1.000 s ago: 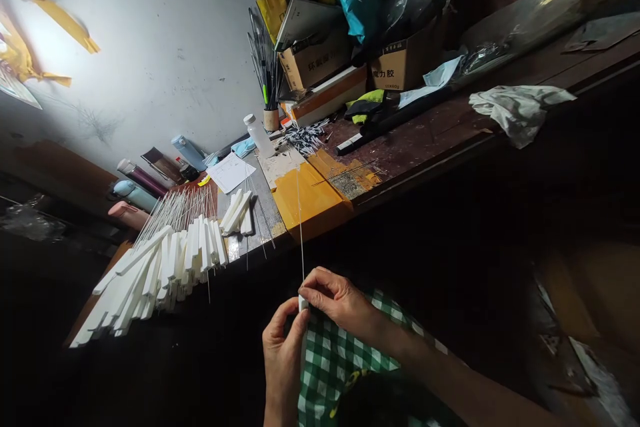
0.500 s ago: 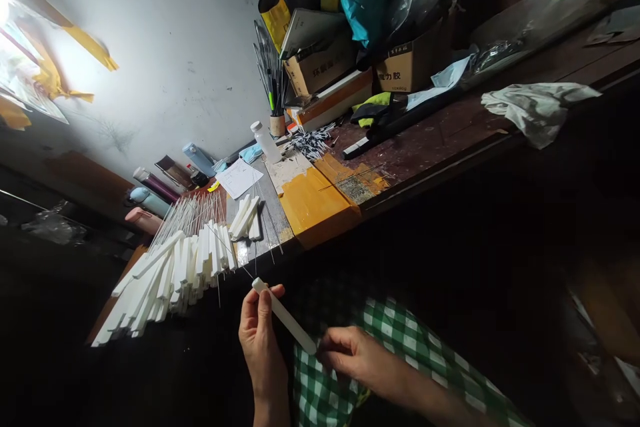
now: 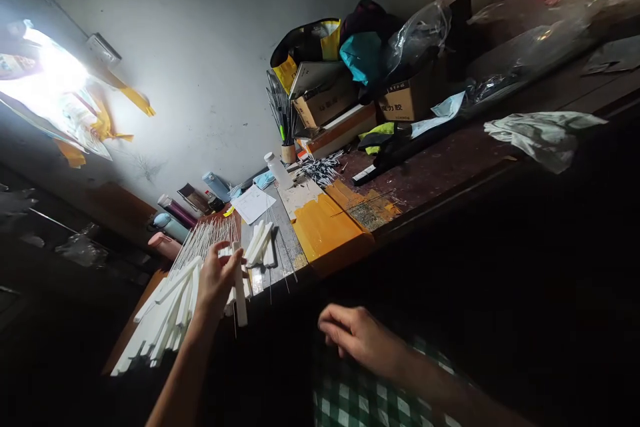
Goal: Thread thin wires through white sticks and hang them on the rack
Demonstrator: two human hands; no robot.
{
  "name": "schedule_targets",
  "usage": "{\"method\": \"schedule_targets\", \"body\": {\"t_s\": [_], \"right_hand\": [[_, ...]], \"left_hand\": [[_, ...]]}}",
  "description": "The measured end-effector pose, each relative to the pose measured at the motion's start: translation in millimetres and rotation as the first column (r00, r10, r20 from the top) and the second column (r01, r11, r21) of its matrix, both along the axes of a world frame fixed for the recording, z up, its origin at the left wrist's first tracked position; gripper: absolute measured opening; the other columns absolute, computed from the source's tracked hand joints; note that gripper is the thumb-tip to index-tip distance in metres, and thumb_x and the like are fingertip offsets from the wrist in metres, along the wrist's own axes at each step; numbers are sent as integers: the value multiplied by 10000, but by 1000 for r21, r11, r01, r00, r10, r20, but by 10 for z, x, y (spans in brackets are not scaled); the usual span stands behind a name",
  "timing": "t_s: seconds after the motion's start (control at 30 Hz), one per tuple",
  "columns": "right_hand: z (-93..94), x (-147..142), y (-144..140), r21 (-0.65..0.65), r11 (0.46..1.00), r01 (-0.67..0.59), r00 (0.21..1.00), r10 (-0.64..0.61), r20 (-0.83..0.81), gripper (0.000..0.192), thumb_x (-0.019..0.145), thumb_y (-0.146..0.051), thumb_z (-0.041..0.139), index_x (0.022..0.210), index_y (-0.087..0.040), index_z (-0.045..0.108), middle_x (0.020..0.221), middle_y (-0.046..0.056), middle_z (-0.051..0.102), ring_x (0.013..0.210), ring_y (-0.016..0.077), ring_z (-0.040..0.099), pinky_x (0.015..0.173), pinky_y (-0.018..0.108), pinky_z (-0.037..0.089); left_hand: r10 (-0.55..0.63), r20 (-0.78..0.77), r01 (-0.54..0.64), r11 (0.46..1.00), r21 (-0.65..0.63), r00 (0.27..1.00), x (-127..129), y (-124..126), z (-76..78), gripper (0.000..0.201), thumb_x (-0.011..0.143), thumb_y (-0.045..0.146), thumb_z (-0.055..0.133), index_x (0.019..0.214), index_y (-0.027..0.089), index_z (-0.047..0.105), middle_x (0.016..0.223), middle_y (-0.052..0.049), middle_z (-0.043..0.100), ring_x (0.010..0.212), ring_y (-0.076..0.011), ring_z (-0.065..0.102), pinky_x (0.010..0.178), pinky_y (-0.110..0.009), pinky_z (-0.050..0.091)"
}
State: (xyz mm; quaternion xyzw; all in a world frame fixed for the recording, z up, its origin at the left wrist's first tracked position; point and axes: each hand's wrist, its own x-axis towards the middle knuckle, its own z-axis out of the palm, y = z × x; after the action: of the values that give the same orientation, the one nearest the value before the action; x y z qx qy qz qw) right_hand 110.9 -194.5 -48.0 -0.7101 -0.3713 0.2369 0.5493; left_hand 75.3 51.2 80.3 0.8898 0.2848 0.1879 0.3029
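Observation:
My left hand (image 3: pixel 215 283) is closed on a white square stick (image 3: pixel 241 300), gripped near its top between thumb and fingers. The stick points down over the near edge of the table, in front of a pile of similar white sticks (image 3: pixel 167 310). Thin pale wires (image 3: pixel 203 233) run back from that pile. My right hand (image 3: pixel 356 333) is in the air above the green checked cloth (image 3: pixel 350 400) on my lap. Its fingers are curled together, and whatever may be between them is hidden.
A smaller stack of white sticks (image 3: pixel 260 243) lies beside loose wires and a paper sheet (image 3: pixel 253 202). Several bottles (image 3: pixel 177 210) stand along the wall. Orange tape (image 3: pixel 325 223) covers part of the table; boxes (image 3: pixel 397 101), bags and a crumpled cloth (image 3: pixel 545 133) are farther right.
My left hand has carried the stick up and left from my lap to the pile, and the stick now hangs more upright. My right hand is now apart from the stick. The view has shifted.

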Motion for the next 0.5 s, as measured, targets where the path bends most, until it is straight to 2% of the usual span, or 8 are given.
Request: {"method": "schedule_targets", "body": {"t_s": [0.07,0.1,0.23,0.33,0.43,0.5], "right_hand": [[158,213,200,-70,988,137,962,-116,246,233,979,-285,431,916,-201,639,760,9,696,654,140,664,620,216,475],[238,310,300,-93,978,186,938,-148,312,227,979,-277,437,915,-196,638,771,26,703,697,161,680,657,235,482],[468,554,630,-184,944,272,892,-175,418,203,946,-289,503,920,-151,649,835,140,721,855,305,700,740,360,497],[511,585,770,-244,927,284,882,-152,447,203,912,-309,564,980,-133,637,905,187,717,928,360,688,765,405,504],[481,551,858,-269,923,274,885,-133,446,267,899,-304,585,1101,-130,588,955,188,711,958,355,685,781,402,510],[445,529,911,-276,923,268,893,-131,432,305,894,-287,590,1149,-121,560,993,198,703,973,356,682,782,402,513]], "left_hand": [[74,-104,-58,987,150,992,290,281,96,420,879,410,564,1206,166,468,845,-70,718,712,-231,702,666,-367,534],[119,-156,-81,969,232,981,425,406,108,378,869,359,598,1174,151,516,857,-86,714,781,-248,697,726,-397,523],[226,-317,-65,892,448,921,785,705,16,299,903,350,586,1120,146,603,1051,-92,672,965,-241,644,869,-468,491],[241,-389,7,842,540,889,890,711,-88,322,914,353,578,1164,150,599,1135,-99,645,1020,-248,624,894,-485,488],[208,-422,99,794,600,882,965,627,-175,320,925,348,561,1179,159,599,1216,-107,616,1113,-263,582,945,-504,456],[182,-451,152,779,608,874,1021,571,-225,318,935,385,535,1138,155,621,1195,-104,632,1119,-258,582,955,-501,447]]}}
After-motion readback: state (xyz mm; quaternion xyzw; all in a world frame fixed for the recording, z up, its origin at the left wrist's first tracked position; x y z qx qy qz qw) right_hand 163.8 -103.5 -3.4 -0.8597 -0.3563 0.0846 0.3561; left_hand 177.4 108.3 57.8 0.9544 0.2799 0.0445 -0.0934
